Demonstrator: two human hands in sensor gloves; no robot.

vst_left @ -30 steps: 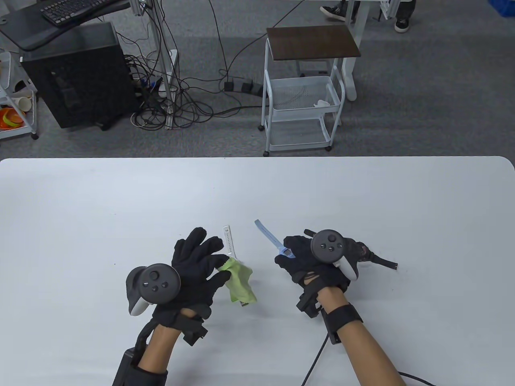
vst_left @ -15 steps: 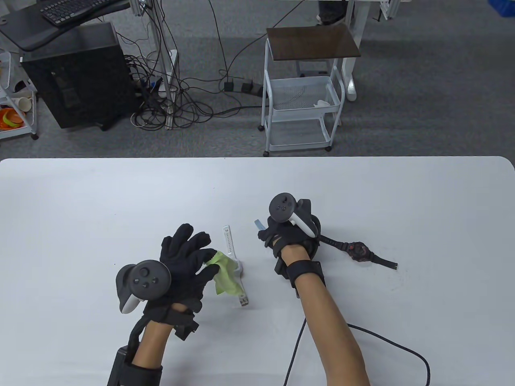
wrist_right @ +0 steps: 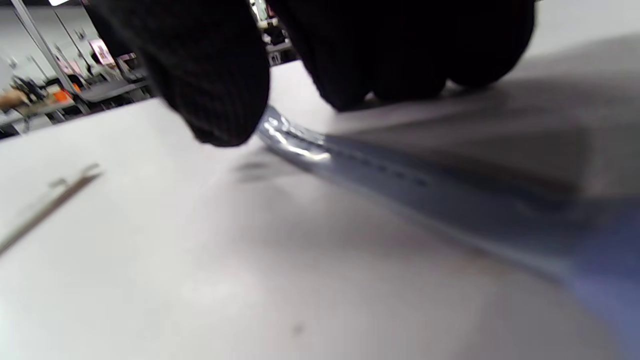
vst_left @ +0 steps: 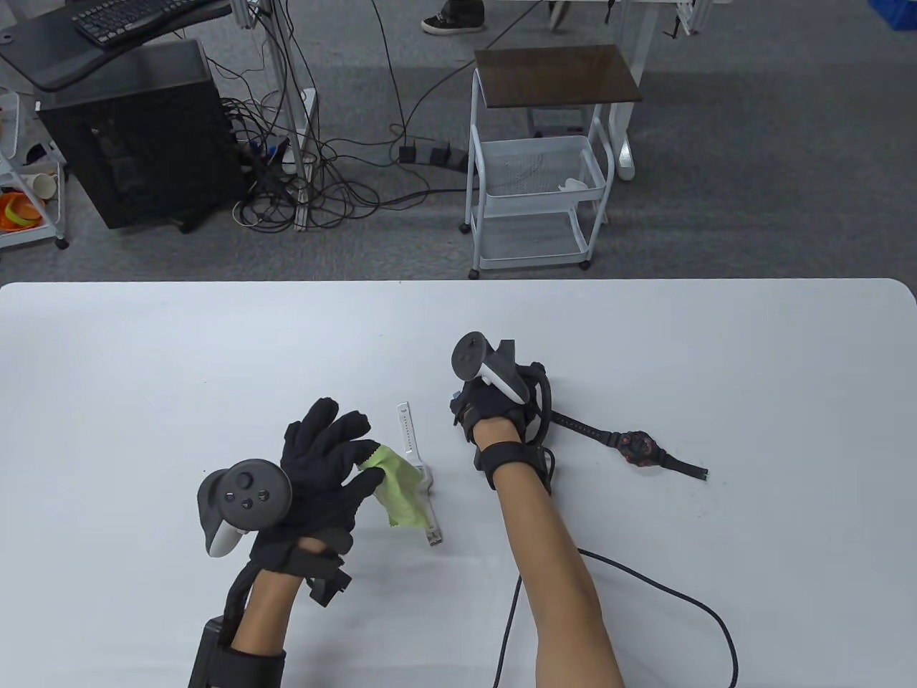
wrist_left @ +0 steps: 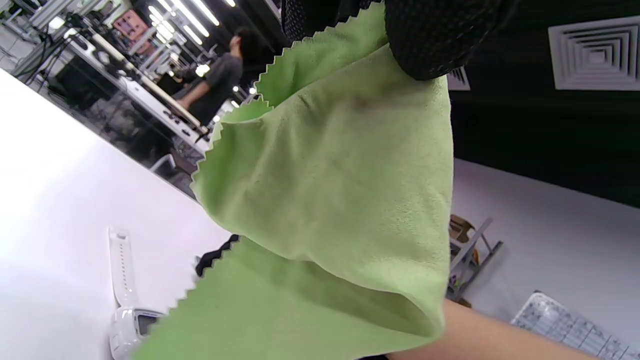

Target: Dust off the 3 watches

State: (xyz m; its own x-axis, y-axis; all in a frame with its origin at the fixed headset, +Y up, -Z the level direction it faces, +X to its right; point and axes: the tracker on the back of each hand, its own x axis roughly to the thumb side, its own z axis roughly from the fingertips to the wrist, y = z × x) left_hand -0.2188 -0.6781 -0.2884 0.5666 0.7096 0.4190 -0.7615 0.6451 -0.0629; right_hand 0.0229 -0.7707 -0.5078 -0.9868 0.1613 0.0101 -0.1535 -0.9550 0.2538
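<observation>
A white watch lies flat at the table's middle, its case half under a green cloth. My left hand pinches that cloth between thumb and fingers, the other fingers spread; in the left wrist view the cloth hangs over the white watch. My right hand is curled down over the blue watch, which it hides in the table view. In the right wrist view the blue watch's strap lies on the table with my fingertips at its buckle end. A black watch lies to the right.
A black cable loops across the table's near right part from my right forearm. Beyond the far edge stand a white wire trolley and a black computer case.
My right hand moved forward and left with the blue watch, lowering it to the table and uncovering the black watch. My left hand drew slightly left with the cloth.
</observation>
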